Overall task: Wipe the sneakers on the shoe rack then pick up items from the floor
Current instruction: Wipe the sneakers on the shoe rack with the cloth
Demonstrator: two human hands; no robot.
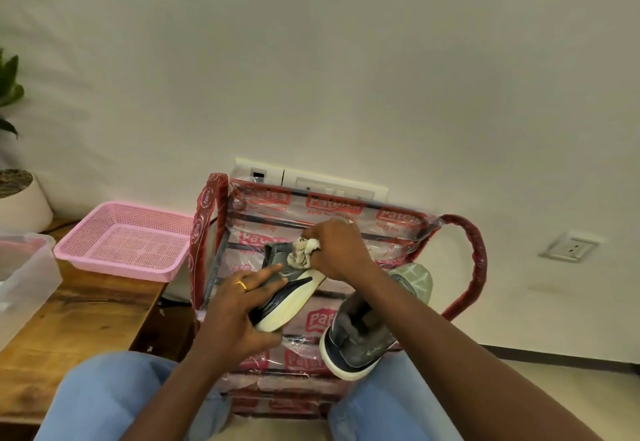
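Looks like we're mid-wipe on one sneaker [294,298]; left hand [239,305] is wrapped round its toe end, holding it tilted just over the shoe rack [465,267]; right hand [337,250] is bunched round a cloth [304,251] pressed to the grey upper; the second sneaker [360,336] lies on the rack beside it, can't tell if it's done; floor pickup not started, I'd guess.

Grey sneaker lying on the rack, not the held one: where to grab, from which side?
Likely the collar of the grey sneaker: its opening faces up toward the camera, so fingers can hook in from above on the near side. The right forearm crosses over its far part.
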